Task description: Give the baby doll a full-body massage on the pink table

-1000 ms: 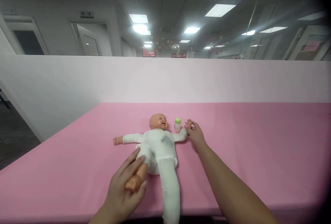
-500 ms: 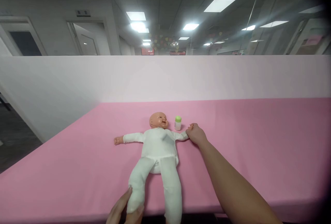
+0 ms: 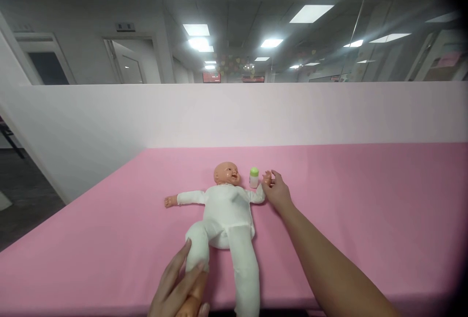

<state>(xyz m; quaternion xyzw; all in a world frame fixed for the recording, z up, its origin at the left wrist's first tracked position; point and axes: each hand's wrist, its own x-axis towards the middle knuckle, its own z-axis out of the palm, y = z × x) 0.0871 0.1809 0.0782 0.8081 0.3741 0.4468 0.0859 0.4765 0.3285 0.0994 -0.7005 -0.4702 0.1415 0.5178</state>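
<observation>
The doll lies face-up on the pink desk, dressed in white, its near leg bent while the left hand grips the foot and the right hand pinches the doll's wrist.

The left hand is cut off by the bottom edge, and the foot of the white-suited plastic baby doll is largely covered by it. The doll's other leg is cropped there too. The small green-capped white bottle is too small for detail.
</observation>
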